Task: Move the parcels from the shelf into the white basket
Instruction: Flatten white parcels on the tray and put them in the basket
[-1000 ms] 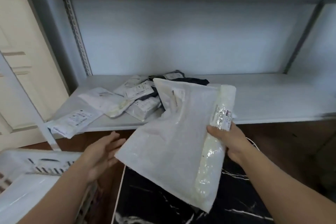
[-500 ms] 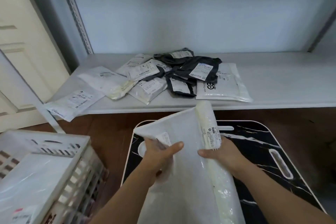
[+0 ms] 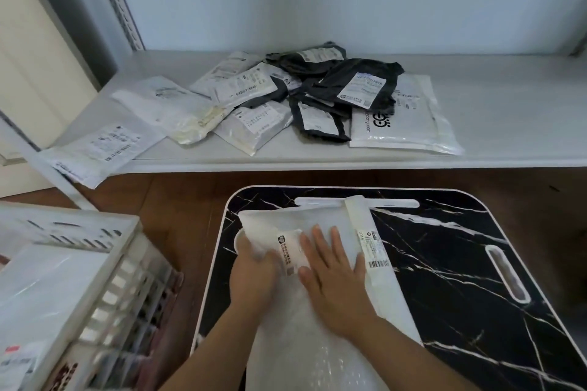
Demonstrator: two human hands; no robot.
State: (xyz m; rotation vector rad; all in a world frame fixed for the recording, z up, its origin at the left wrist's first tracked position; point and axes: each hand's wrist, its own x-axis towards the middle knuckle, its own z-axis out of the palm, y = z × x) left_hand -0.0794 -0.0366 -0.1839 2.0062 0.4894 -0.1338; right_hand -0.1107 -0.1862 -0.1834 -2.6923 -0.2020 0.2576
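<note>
A large white bubble-mailer parcel [image 3: 320, 343] lies on the black marble-patterned tray table [image 3: 460, 263]. My right hand [image 3: 333, 276] presses flat on its top with straight fingers. My left hand [image 3: 254, 276] grips the parcel's left edge, fingers curled around it. Several more parcels remain on the grey shelf [image 3: 508, 124]: a pile of black parcels [image 3: 336, 86], a big white parcel [image 3: 400, 124] and several white ones [image 3: 165, 101] to the left. The white basket [image 3: 104, 232] stands at the lower left with a white parcel [image 3: 41, 289] inside.
One white parcel [image 3: 92, 152] hangs over the shelf's front left corner. A slanted white shelf post [image 3: 47, 165] runs between shelf and basket. A cream door [image 3: 35, 51] is at the far left. Brown floor [image 3: 178, 200] separates the basket and the tray table.
The big white parcel came down from in front of the shelf onto the tray table. My right hand let go of its edge and now presses flat on it; my left hand took its left edge.
</note>
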